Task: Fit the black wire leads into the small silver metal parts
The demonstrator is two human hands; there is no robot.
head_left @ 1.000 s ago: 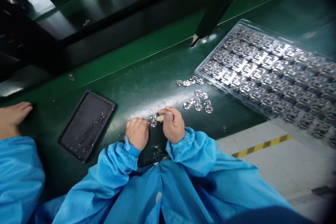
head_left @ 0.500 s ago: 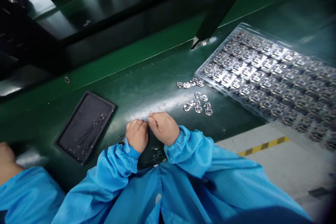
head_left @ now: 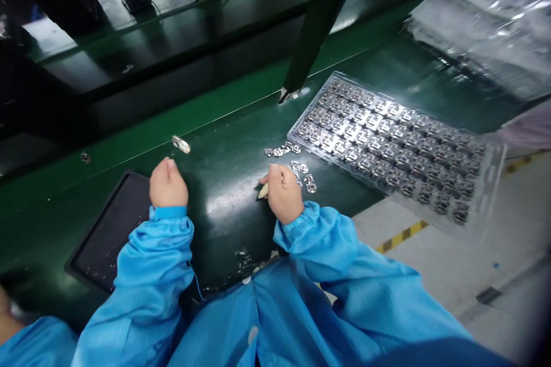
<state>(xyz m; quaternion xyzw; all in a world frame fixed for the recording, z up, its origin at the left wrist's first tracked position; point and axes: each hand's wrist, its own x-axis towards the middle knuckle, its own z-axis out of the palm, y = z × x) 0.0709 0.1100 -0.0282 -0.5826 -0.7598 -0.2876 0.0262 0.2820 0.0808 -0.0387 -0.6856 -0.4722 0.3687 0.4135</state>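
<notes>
My left hand is raised beside the black tray, fingers curled in and the thumb upward. Just beyond its fingertips, apart from them, is a small silver circuit board, blurred; whether it rests on the bench or is in the air I cannot tell. What the curled fingers hold, if anything, is hidden. My right hand is closed beside a group of loose circuit boards, partly covering them. A cream-coloured tip shows at its fingers, either a covered finger or something held.
A clear plastic tray with rows of circuit boards lies at the right, overhanging the bench edge. Behind it are stacked clear plastic sheets. A dark post rises from the green bench. A co-worker's sleeve enters at lower left.
My hands, together at the bench before, have parted: the left went up and left over the black tray's edge, the right toward the loose boards. A board now shows beyond my left hand. The view shifted.
</notes>
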